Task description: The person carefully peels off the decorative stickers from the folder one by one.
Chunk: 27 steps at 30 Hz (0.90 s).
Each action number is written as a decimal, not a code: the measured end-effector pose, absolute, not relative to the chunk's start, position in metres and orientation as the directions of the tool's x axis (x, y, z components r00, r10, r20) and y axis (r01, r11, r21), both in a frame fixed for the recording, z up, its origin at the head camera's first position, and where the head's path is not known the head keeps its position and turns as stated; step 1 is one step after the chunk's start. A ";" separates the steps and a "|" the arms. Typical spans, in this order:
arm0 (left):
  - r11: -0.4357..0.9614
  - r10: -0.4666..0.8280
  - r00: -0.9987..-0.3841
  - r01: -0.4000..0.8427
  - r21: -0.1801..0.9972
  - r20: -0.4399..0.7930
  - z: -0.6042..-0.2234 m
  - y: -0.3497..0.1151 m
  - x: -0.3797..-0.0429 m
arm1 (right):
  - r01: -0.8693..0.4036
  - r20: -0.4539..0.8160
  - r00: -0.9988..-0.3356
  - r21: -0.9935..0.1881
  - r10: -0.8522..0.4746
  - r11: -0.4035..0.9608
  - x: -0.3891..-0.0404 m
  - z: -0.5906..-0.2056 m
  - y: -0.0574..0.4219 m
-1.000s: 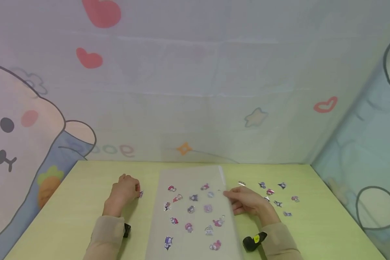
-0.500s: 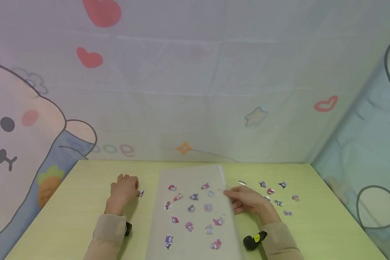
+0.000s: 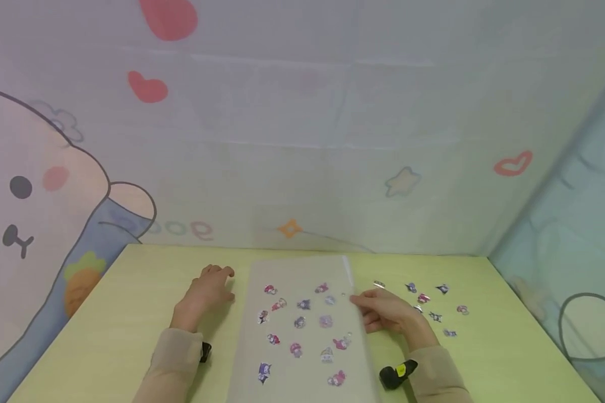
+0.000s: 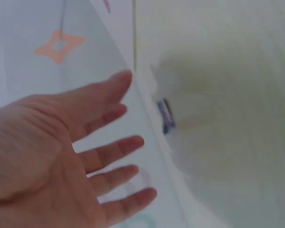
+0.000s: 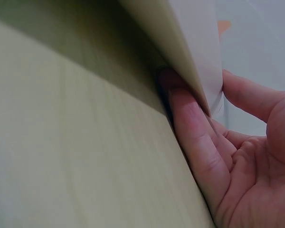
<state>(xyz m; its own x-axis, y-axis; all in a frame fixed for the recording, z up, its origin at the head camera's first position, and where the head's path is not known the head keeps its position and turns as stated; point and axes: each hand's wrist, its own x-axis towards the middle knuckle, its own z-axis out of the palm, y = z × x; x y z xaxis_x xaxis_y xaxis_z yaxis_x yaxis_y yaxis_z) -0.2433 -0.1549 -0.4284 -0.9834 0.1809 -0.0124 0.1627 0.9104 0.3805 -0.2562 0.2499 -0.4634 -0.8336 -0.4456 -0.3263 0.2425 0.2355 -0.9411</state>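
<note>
A pale flat sheet [image 3: 310, 268] bearing several cartoon stickers lies on the table, reaching toward me. At its right edge my right hand [image 3: 383, 310] holds on, thumb on top and fingers tucked underneath, as the right wrist view shows of the sheet's side [image 5: 199, 57]. Left of the sheet my left hand [image 3: 206, 294] is over the table, its fingers spread and holding nothing. In the left wrist view a small dark sticker [image 4: 166, 116] lies on the tabletop just beyond the fingertips; the hand hides it in the head view.
Several loose stickers [image 3: 435, 317] are scattered on the yellow table [image 3: 509, 358] to the right of my right hand. A printed cloth [image 3: 302, 112] hangs along the back edge of the table. A black wrist device [image 3: 397, 375] sits at my right sleeve.
My left hand has let go of the small sticker, opened its fingers and moved right, toward the sheet. My right hand keeps its hold. The whole head view has shifted slightly.
</note>
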 end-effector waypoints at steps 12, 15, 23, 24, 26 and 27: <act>0.832 0.353 -0.934 0.339 0.440 0.051 -0.428 -0.102 -0.234 | 0.244 -0.331 -0.831 -0.939 -0.447 0.241 -0.255 -0.463 0.249; 0.832 0.391 -0.919 0.373 0.410 0.041 -0.431 -0.089 -0.236 | 0.246 -0.330 -0.831 -0.940 -0.449 0.235 -0.254 -0.464 0.251; 0.815 0.494 -0.870 0.463 0.348 0.000 -0.435 -0.073 -0.244 | 0.251 -0.332 -0.832 -0.940 -0.444 0.233 -0.255 -0.463 0.251; 0.816 0.497 -0.868 0.464 0.346 -0.009 -0.435 -0.072 -0.245 | 0.249 -0.331 -0.833 -0.940 -0.443 0.233 -0.255 -0.463 0.252; 0.815 0.505 -0.863 0.468 0.341 -0.022 -0.434 -0.071 -0.248 | 0.248 -0.330 -0.833 -0.940 -0.444 0.234 -0.255 -0.462 0.252; 0.815 0.507 -0.861 0.469 0.341 -0.029 -0.434 -0.070 -0.249 | 0.247 -0.330 -0.833 -0.940 -0.445 0.235 -0.256 -0.462 0.252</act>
<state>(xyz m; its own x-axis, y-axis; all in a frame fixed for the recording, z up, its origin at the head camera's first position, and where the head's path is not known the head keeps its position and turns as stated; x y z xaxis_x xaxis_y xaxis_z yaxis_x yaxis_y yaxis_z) -0.2491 -0.0703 -0.4336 -0.8612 0.5074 -0.0290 0.4686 0.8148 0.3413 -0.2555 0.2525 -0.4623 -0.8326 -0.4448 -0.3299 0.2472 0.2347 -0.9401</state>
